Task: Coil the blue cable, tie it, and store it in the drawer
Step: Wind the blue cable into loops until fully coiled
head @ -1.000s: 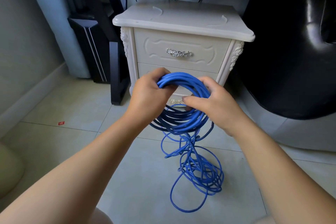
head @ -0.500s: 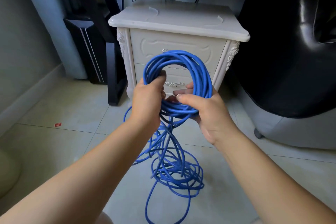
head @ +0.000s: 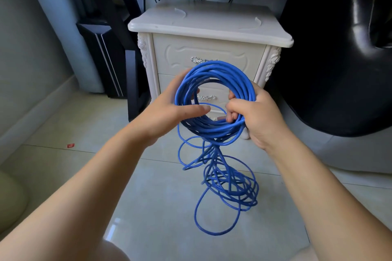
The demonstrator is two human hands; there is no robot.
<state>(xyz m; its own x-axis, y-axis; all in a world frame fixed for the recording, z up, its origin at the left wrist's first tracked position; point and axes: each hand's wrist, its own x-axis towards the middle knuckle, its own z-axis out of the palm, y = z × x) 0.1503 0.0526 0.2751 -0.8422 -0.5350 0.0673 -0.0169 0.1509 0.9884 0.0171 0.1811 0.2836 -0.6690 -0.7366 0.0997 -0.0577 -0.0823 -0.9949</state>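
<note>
Holding the blue cable (head: 214, 68) up in front of the nightstand (head: 210, 25), partly wound into a ring, with the unwound rest dropping from the ring's 6 o'clock into a loose tangle on the tiled floor (head: 148, 207).

Gripping the ring at about 4 o'clock with the right hand (head: 257, 118), fingers curled through the hole and wrapped round the whole bundle of turns. Bracketing the 9 o'clock side with the left hand (head: 167, 112): fingers stretched out and blurred behind the strands, thumb lying straight across the front, showing no firm pinch.

Judging the cable as light, springy and smooth-jacketed, so likely wanting to uncoil and slide turn over turn if let go. Best taking hold round all the turns at once, as on the right side, rather than by single strands. Expecting snags from the floor tangle while drawing more in.

Standing the ring nearly upright, its flat face turned toward the camera and its hole looking away toward 12 o'clock, at the nightstand front. Running the cable's long line overall from the ring down toward 6 o'clock.

Leaving the upper drawer (head: 176, 57) and the lower drawer (head: 166, 83) closed, just behind the ring.
</note>
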